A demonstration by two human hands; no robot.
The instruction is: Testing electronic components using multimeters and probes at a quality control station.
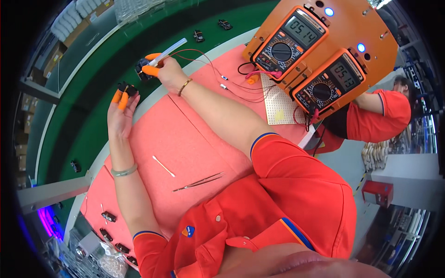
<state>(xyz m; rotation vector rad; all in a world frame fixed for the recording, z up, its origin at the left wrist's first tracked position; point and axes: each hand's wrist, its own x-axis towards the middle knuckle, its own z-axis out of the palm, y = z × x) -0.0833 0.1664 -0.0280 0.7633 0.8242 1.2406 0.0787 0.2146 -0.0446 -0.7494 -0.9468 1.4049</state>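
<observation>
My left hand [119, 116], with orange finger cots on, is closed on a small black model car [128, 89] at the edge of the green belt. Farther off, my right hand [169, 74], also in orange finger cots, has its fingertips at another small black car [141, 69]. A white, partly translucent tube [172, 50] sticks up from between the right fingers, its lower end hidden there. On the pink mat [148, 134] lie a cotton swab [163, 166] and metal tweezers [198, 182].
Two orange multimeters [289, 41] stand on an orange box [366, 23] at the right, thin wires trailing to a perforated board [280, 104]. More cars [198, 35] sit on the green belt [55, 134] and at the mat's lower left. Another person [382, 113] is at the right.
</observation>
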